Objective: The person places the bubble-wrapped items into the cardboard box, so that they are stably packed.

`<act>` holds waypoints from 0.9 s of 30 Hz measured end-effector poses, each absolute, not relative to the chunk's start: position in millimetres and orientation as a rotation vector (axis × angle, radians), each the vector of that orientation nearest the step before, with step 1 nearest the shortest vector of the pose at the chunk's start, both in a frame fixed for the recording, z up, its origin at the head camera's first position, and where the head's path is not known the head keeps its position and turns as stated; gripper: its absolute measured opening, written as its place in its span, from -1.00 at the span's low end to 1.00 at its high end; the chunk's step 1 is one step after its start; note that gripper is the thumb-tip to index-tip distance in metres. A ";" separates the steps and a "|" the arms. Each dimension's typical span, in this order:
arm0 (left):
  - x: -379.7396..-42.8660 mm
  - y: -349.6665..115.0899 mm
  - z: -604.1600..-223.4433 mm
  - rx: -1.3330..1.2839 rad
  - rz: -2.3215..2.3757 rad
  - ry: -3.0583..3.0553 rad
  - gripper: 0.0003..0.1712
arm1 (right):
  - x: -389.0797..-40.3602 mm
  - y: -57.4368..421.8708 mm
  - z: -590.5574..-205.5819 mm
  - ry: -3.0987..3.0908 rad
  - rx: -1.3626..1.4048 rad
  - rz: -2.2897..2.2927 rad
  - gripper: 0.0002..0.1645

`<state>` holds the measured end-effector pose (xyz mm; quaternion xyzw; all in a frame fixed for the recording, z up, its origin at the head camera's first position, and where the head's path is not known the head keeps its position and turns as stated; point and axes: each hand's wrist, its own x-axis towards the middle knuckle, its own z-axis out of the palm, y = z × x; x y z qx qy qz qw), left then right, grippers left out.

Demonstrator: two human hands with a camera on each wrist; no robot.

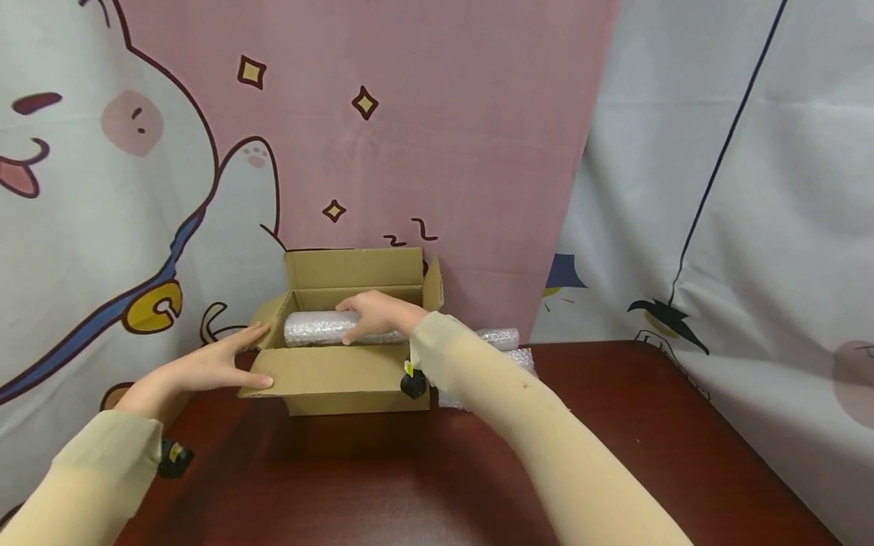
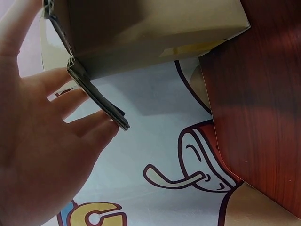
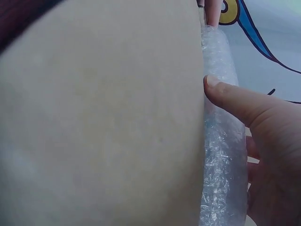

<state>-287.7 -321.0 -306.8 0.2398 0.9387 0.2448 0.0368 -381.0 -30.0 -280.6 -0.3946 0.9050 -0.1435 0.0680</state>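
An open cardboard box [image 1: 348,371] stands on the table with its flaps folded outward. Lying lengthwise at its opening is a roll-shaped bundle in bubble wrap [image 1: 314,328]. My right hand [image 1: 378,313] grips the bubble-wrapped bundle from above, thumb on the near side; the right wrist view shows the thumb against the bubble wrap [image 3: 221,155] and the fingers round the far side. At the box's left end, my left hand [image 1: 212,366] is spread, its fingers touching the left flap [image 2: 96,96] and its thumb at the front flap [image 1: 334,369].
More bubble-wrapped pieces [image 1: 501,338] lie right of the box, partly hidden by my right sleeve [image 1: 492,387]. A printed cloth [image 1: 464,152] hangs behind the dark red table [image 1: 614,425]. The table's right edge runs along another hanging cloth.
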 end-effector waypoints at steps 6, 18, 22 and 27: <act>-288.3 -322.0 -308.0 0.735 0.748 2.885 0.17 | -381.2 -30.4 -283.6 2.721 -1.203 -0.417 -0.20; -287.4 -319.6 -307.2 0.733 0.727 2.903 0.17 | -381.0 -29.1 -284.9 2.713 -1.199 -0.416 -0.20; -287.5 -320.8 -308.8 0.733 0.726 2.901 0.18 | -380.8 -28.0 -287.1 2.690 -1.169 -0.443 -0.19; -287.8 -321.7 -309.1 0.735 0.729 2.900 0.17 | -381.5 -26.5 -287.6 2.681 -1.157 -0.455 -0.17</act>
